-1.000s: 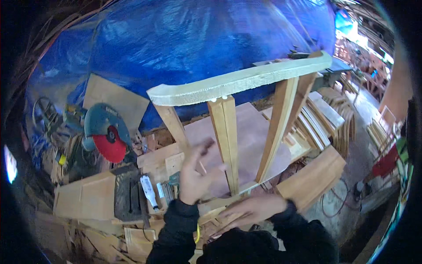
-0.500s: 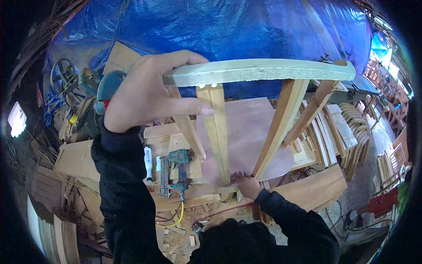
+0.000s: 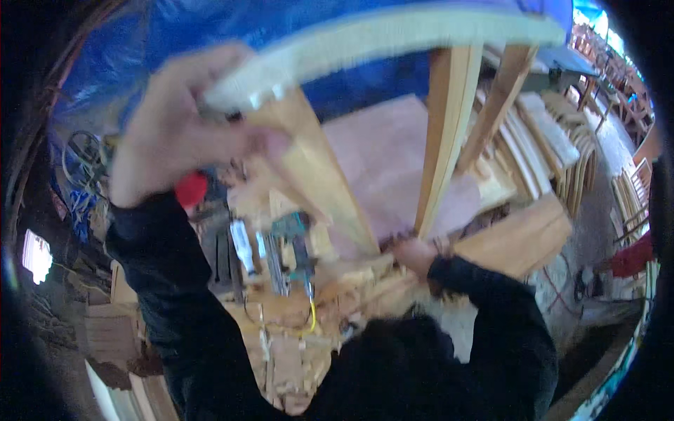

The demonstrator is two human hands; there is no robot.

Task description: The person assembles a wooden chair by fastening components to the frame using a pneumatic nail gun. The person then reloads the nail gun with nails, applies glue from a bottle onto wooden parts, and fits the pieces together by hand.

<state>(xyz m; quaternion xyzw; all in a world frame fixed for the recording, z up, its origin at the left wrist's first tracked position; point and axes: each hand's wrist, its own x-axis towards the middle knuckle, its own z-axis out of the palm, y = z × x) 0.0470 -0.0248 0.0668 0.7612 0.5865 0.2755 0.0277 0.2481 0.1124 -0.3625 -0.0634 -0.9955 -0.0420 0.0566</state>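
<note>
A wooden frame stands tilted before me, with a pale curved rail [image 3: 393, 31] on top and several legs running down from it. My left hand [image 3: 165, 133], smeared by motion, is closed on the rail's left end, its thumb along the near side by the front left leg [image 3: 316, 168]. Low down, between the feet of that leg and the right front leg [image 3: 446, 133], my right hand [image 3: 415, 254] is closed at the frame's lower end. Its fingertips are blurred and partly hidden. Beneath and behind the legs lies a reddish plywood panel [image 3: 375, 137] with a rounded near edge.
A teal nail gun [image 3: 298, 245] with a yellow hose lies left of the frame, beside a white tube-shaped container [image 3: 241, 242]. A broad board [image 3: 519, 235] rests at the right; curved wooden parts [image 3: 576, 161] are stacked beyond it. A blue tarp [image 3: 154, 42] hangs behind.
The rail's left end has swung left, nearer and larger in view, with my left hand on it. My right hand has shifted slightly up and right; the whole view has also turned.
</note>
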